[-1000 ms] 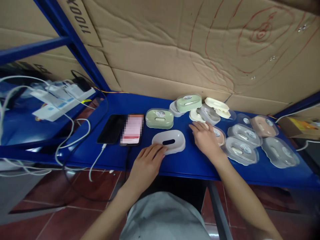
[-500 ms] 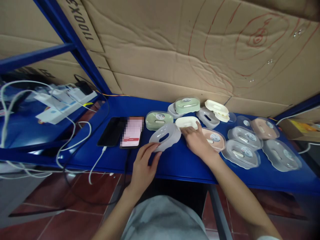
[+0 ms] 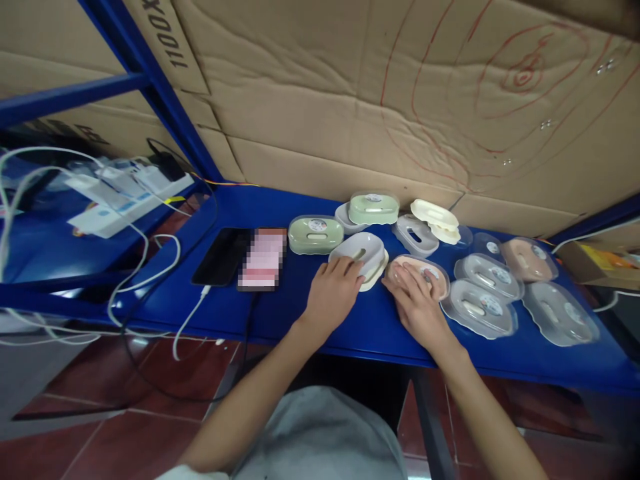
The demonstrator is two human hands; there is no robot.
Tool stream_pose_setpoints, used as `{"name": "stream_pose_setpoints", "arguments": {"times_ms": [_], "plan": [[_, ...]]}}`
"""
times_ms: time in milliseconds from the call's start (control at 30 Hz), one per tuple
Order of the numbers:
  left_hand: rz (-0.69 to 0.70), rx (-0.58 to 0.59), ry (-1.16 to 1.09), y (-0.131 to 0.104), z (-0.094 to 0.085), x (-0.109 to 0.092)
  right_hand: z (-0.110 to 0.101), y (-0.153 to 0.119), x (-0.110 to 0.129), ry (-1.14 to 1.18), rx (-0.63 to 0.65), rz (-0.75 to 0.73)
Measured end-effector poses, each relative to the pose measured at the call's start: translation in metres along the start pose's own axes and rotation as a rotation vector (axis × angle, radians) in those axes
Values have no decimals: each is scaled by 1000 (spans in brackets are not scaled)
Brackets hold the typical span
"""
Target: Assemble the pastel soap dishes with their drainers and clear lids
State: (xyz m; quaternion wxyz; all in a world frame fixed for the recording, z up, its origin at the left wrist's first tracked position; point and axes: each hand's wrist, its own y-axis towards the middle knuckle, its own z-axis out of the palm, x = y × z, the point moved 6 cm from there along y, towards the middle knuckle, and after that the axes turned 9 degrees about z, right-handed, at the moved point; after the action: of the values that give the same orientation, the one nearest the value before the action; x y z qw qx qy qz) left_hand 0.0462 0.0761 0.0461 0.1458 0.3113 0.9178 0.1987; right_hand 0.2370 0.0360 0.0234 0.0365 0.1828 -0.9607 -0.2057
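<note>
Grey tray [image 3: 371, 247] moved onto cream piece [image 3: 379, 272] | axis: rightward, away | left hand [image 3: 333, 293]: grip unclear

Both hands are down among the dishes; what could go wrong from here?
The pale grey dish under the left hand sits askew over a cream piece, so it might slide off if pressed unevenly. The right hand is on the peach case, close to the clear-covered case, and could nudge it. The dark phone's white cable dips past the table's front edge; a snag could drag the phone.
</note>
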Motion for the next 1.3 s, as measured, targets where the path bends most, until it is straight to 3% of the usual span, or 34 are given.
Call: {"name": "stream_pose_setpoints", "arguments": {"times_ms": [167,300,400,500,700,967,1100,1200,1300], "plan": [[25,85,22,20,10,-19,2,2,0,46,-56,47],[7,130,30,21,12,-24,0,-3,2,60,-75,46],[17,155,18,6,5,-20,-6,-6,4,78,-109,55],[37,167,-34,-23,-9,-8,-10,-8,13,150,-102,33],[125,147,-271,-76,-30,12,-1,-8,38,349,88,-58],[120,0,-338,-90,-21,16,-3,-11,43,319,84,-105],[83,-59,-339,-95,-20,17,-27,13,16,246,34,-135],[64,-70,-367,-96,-20,20,-34,59,-32,40,56,71],[55,-67,-385,-95,-19,21,-22,106,-68,-141,130,252]]}}
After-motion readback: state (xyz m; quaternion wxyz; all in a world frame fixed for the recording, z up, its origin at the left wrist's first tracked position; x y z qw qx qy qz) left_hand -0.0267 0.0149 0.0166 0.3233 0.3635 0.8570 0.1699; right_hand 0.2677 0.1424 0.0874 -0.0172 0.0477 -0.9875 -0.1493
